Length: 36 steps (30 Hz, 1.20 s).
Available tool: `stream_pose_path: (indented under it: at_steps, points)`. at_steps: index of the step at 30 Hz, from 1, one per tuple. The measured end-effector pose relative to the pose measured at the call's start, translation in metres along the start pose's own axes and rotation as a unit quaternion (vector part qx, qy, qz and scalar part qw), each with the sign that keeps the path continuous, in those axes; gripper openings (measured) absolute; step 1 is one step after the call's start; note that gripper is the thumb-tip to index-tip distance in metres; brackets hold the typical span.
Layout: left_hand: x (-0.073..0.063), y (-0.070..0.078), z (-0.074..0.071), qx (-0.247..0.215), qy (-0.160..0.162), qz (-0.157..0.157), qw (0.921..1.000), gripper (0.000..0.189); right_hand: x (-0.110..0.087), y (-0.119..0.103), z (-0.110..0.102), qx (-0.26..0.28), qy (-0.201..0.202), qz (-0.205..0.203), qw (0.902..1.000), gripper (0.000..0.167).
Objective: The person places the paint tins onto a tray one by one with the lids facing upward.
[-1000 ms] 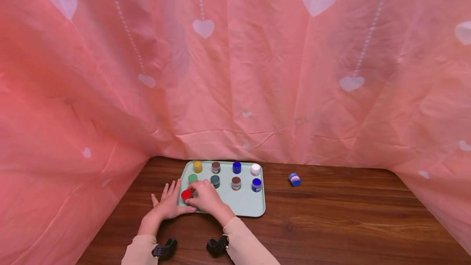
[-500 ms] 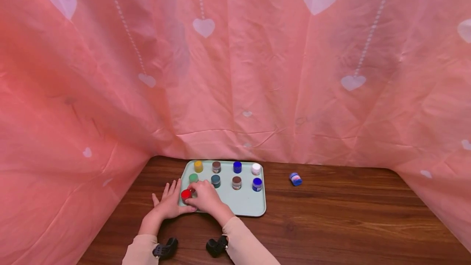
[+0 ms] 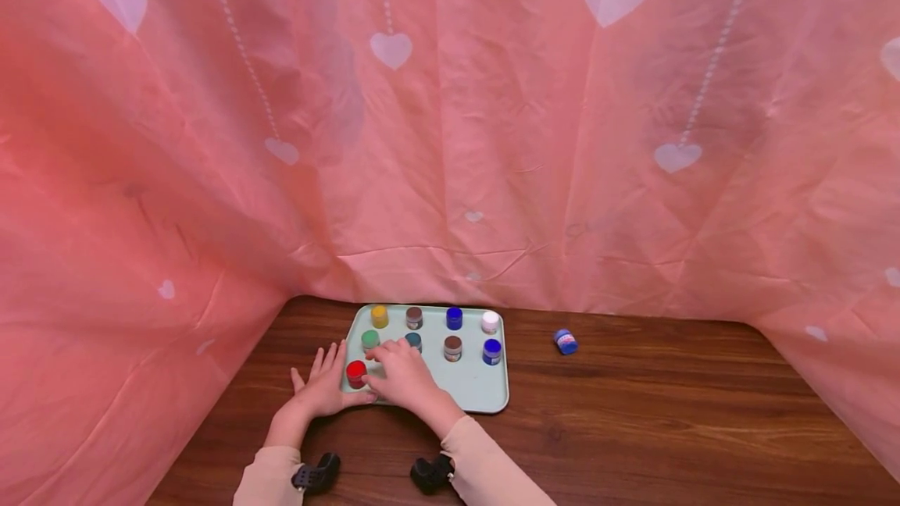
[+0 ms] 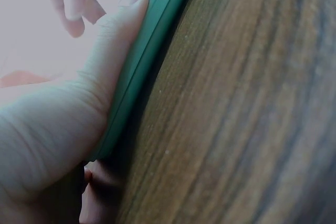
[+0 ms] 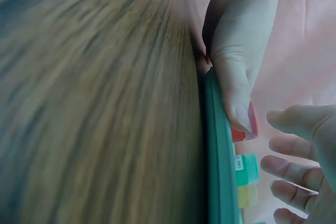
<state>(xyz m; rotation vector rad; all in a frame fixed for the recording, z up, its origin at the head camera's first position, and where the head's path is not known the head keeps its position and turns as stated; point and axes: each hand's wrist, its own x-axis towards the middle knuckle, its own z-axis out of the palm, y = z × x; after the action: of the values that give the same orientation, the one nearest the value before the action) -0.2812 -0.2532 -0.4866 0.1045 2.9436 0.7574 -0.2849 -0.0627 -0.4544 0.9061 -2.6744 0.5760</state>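
A small red paint jar [image 3: 356,374] stands at the front left of the light green tray [image 3: 464,390]. My right hand [image 3: 408,377] hovers just right of that jar, fingers loosely spread and holding nothing; a gap shows between its fingertips and the jars in the right wrist view. With fingers fanned out, my left hand [image 3: 319,394] lies at the tray's front left corner. Its thumb [image 4: 118,38] rests along the tray's rim in the left wrist view. Behind the red jar stand a green jar [image 3: 370,340] and a dark teal jar [image 3: 413,342], the latter partly hidden by the right hand.
At the tray's back row are a yellow jar [image 3: 380,317], a brown jar [image 3: 414,318], a blue jar [image 3: 454,318] and a white jar [image 3: 490,322]. Another blue jar [image 3: 566,342] lies tipped on the wooden table [image 3: 654,404], right of the tray. A pink curtain [image 3: 520,178] hangs behind.
My right hand has let go of the red jar and drawn back slightly to the right, its fingers opening. The left hand keeps its place at the tray corner.
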Motion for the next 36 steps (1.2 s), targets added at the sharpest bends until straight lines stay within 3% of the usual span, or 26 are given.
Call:
stream_pose_path:
  at_steps: [6, 17, 30, 36]
  points:
    - [-0.005, 0.005, -0.004, -0.001, -0.001, -0.001, 1.0, 0.137, -0.01, 0.002, -0.013, -0.035, 0.019, -0.034, 0.9986, 0.026]
    - [-0.004, 0.006, -0.005, 0.017, -0.008, -0.016, 0.9997, 0.131, -0.028, 0.011, -0.034, -0.068, 0.005, -0.073, 0.995, 0.024]
    - [-0.006, 0.008, -0.006, 0.017, -0.003, -0.015, 0.9997, 0.131, -0.057, 0.036, -0.055, -0.064, 0.006, -0.116, 0.9912, 0.023]
    - [-0.005, 0.006, -0.004, 0.01, -0.004, -0.013, 0.9999, 0.132, -0.064, 0.052, -0.067, -0.054, 0.034, -0.115, 0.9914, 0.023]
